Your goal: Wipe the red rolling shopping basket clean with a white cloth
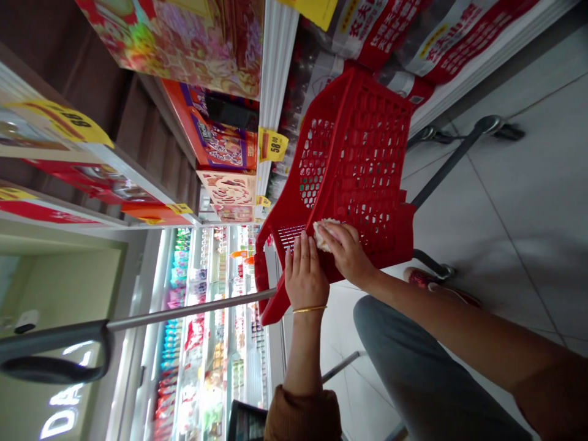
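My left hand, a gold bangle at its wrist, lies flat with fingers stretched out on the rim of a red plastic shopping basket cart. Beside it, my right hand has its fingers closed over a crumpled whitish cloth, pressed against the same red rim. Part of the cloth is hidden under the fingers. The cart appears turned sideways in this view. From it a metal pole runs to a dark grey handle.
Shelves with boxed goods and yellow price tags stand beside the cart, with wrapped bottle packs lower down. Wheeled grey legs rest on the tiled floor. A lit display is behind; my jeans-clad leg is close.
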A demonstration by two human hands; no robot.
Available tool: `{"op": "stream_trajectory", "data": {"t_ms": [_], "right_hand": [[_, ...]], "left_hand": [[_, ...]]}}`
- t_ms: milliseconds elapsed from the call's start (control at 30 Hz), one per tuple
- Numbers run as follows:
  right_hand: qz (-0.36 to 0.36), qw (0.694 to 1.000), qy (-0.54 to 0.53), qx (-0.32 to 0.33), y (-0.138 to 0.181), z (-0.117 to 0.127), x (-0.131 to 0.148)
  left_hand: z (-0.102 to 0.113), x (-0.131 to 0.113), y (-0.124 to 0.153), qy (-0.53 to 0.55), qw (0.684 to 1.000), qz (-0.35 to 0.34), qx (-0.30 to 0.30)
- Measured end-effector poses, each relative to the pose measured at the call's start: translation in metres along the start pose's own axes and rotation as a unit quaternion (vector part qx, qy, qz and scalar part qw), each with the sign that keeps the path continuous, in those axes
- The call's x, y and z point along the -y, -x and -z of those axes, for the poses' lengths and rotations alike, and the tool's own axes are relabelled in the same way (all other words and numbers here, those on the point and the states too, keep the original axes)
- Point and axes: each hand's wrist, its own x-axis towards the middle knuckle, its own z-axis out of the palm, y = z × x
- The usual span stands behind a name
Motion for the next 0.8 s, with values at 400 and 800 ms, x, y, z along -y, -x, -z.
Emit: {"op": "stream_trajectory", "data": {"t_ms": [400,800], "right_hand": [[-0.007,0.996,-0.063,0.065,0.037,0.008,0.023],[0.094,0.988,-0.073,0.097,0.05,-0.003,0.021]], "left_hand": [[0.008,0.004,0.014,-0.006,1.0,0.005,0.02],[-0.002,0.003,0.045,0.0,0.999,0.038,-0.01]]}}
